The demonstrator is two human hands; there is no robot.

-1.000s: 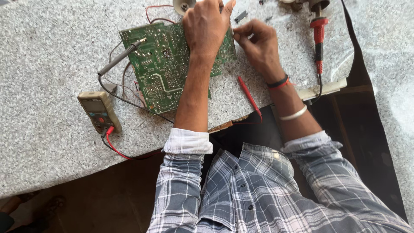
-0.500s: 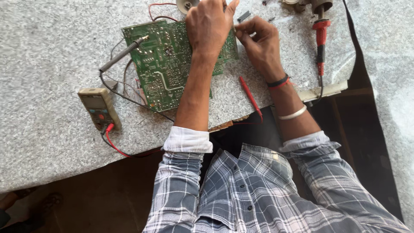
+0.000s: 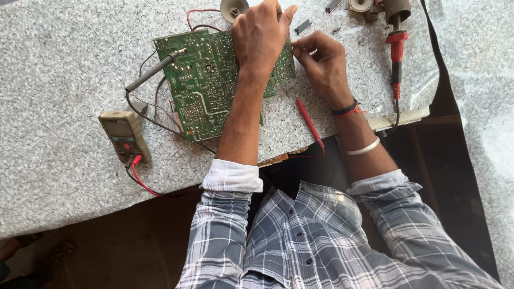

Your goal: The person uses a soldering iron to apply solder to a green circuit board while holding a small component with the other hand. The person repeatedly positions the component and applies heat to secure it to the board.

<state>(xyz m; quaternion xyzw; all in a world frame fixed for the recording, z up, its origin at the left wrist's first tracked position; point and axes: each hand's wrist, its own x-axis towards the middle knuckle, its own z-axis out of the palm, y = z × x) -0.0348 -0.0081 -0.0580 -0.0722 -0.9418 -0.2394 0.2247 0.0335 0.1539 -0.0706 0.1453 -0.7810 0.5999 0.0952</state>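
A person in a plaid shirt leans over a speckled desk with both hands on a green board. The left hand lies flat on the board's far right part, fingers spread and pressing down, gripping nothing; it hides the parts beneath it. The right hand sits just beside the board's right edge, fingers curled in toward thumb; whether they pinch anything cannot be told, as the fingertips are turned away from the camera.

A black probe rests with its tip on the board's far left corner, its lead trailing left and near to a meter that lies face up near the desk's near edge. The meter's screen is too small to read. A red probe lies on the desk near the right wrist, its lead dropping out of sight over the edge.

At the far right a soldering iron with a red grip points away from the person; its tip is lost among blurred metal items at the frame's top. A small black chip lies beyond the right hand. A round metal piece is cut off by the top edge. A dark gap splits the desk at right.
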